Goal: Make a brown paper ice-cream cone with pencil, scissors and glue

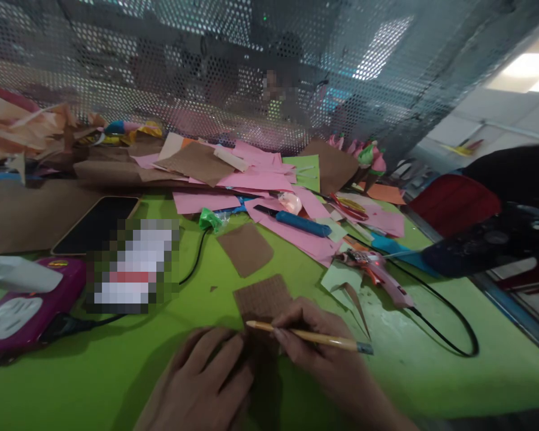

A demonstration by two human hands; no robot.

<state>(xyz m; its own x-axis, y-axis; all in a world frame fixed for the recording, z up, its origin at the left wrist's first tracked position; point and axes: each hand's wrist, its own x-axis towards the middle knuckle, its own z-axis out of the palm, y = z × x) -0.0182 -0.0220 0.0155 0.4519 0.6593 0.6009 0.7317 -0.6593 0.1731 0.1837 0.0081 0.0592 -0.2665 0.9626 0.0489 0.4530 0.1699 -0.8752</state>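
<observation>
My left hand (202, 383) is bare skin from the fingertips back to the wrist, where the lower edge of the view cuts it off. Its fingers (209, 356) are long and fairly slim, with rounded knuckles. My right hand (323, 353) is bare as well, its knuckles showing as soft ridges across the back. Behind it my forearm (381, 410) is uncovered right to the edge of the view. In this dim light my nails are too blurred to make out.
</observation>
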